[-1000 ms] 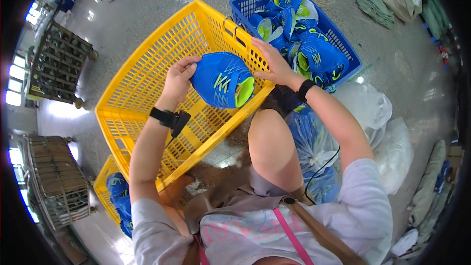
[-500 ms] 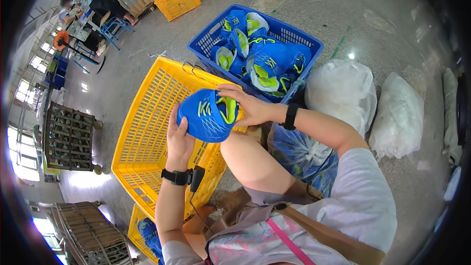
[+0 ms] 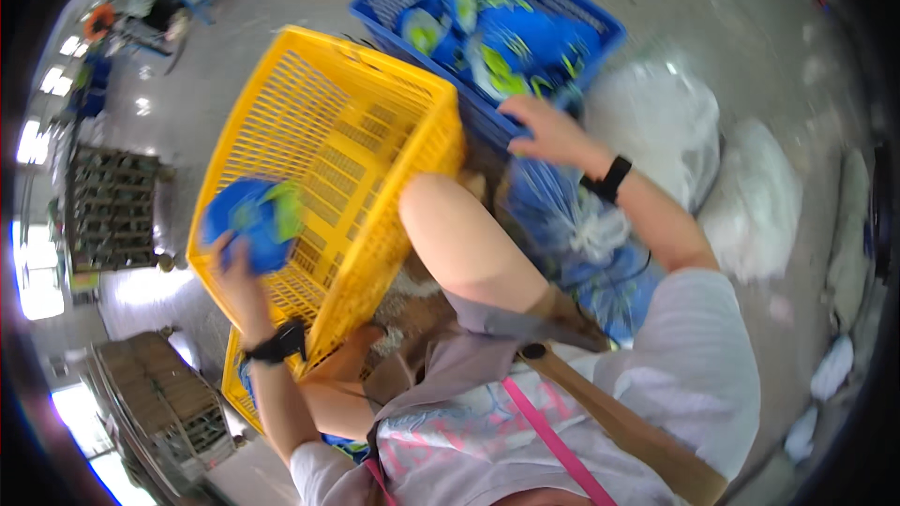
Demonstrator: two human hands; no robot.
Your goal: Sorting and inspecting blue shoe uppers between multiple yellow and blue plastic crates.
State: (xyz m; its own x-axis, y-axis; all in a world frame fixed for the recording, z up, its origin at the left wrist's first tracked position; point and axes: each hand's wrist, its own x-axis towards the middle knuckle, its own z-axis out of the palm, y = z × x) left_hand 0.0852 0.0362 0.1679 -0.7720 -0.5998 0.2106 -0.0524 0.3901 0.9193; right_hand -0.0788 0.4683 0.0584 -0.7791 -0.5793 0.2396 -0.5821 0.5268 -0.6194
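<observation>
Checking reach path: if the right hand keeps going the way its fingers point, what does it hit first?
Probably the blue crate's near rim, then the blue-green pieces inside; the right hand points up-left at them. Depth is unclear.

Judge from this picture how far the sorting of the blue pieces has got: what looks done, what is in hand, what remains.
Done: little that shows; the yellow crate looks bare inside. In hand: the left hand holds one blue-and-green piece over the yellow crate's near edge, while the right hand reaches to the blue crate. Left: that crate holds many more pieces.
</observation>
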